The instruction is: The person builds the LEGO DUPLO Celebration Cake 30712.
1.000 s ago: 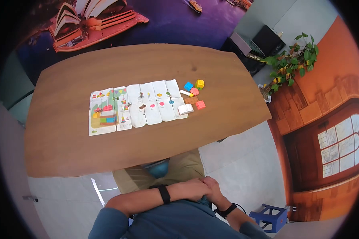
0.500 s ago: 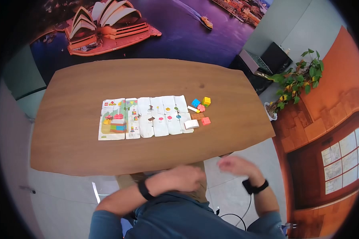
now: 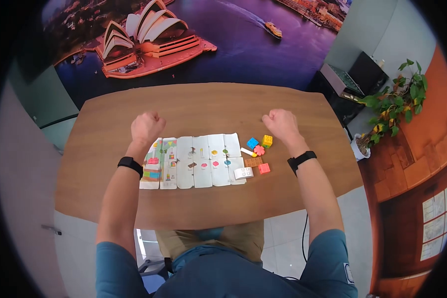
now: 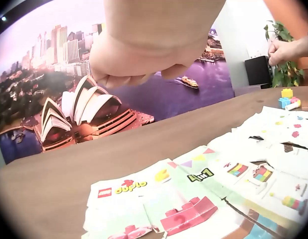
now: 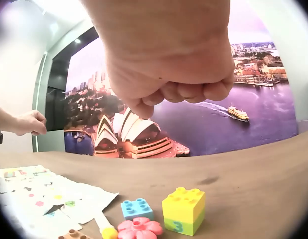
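Both hands are raised over the table with the fingers curled in, holding nothing. My left hand (image 3: pixel 147 128) hovers above the left end of an unfolded Duplo instruction sheet (image 4: pixel 144 204). To the right, my right hand (image 3: pixel 282 124) hangs just beyond a group of toy bricks. That group has a blue brick (image 5: pixel 136 209), a yellow brick (image 5: pixel 183 203) over a yellow-green one marked 3, a pink flower (image 5: pixel 139 228), and a white candle piece (image 3: pixel 246 151) with a yellow end. Nearer the body lie a brown brick (image 3: pixel 253 162), a white curved brick (image 3: pixel 243 173) and a pink brick (image 3: pixel 264 168).
The wooden table (image 3: pixel 208 208) ends close in front of the person's lap. A potted plant (image 3: pixel 400 107) and a dark box-like device (image 3: pixel 367 73) stand past its right end. A harbour mural (image 3: pixel 233 44) covers the wall behind.
The hands were clasped at the lap, then came apart. Both have risen forward over the table as fists. The bricks and sheet keep their places on the table while the head view has shifted.
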The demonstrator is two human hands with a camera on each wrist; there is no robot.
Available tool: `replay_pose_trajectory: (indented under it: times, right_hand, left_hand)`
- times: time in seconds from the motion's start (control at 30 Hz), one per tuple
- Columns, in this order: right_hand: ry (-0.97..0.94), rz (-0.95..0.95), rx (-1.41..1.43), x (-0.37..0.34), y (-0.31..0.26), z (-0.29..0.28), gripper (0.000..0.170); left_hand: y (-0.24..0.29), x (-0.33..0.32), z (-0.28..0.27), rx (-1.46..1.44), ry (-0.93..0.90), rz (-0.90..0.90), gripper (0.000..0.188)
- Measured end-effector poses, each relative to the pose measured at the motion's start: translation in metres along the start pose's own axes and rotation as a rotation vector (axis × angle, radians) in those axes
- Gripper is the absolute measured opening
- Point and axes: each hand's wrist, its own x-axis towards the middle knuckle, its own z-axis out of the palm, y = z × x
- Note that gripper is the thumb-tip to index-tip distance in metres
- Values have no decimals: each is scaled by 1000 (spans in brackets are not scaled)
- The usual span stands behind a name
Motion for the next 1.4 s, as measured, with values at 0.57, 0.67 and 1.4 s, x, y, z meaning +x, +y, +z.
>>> replay_pose_trajectory:
  times: [0.57,0.67,1.4]
  right_hand:
    - [-74,38,-91,19,19,33,31]
    - [-103,82,-71,18,16,38,30]
    - [-58,68,-39,16,14,36,27]
  left_hand:
    - [8,14,42,-24,-55,-82,25]
    - [4,8,45,-33,-77,-104,26]
    - [-2,6,47,41,-120,-96,24]
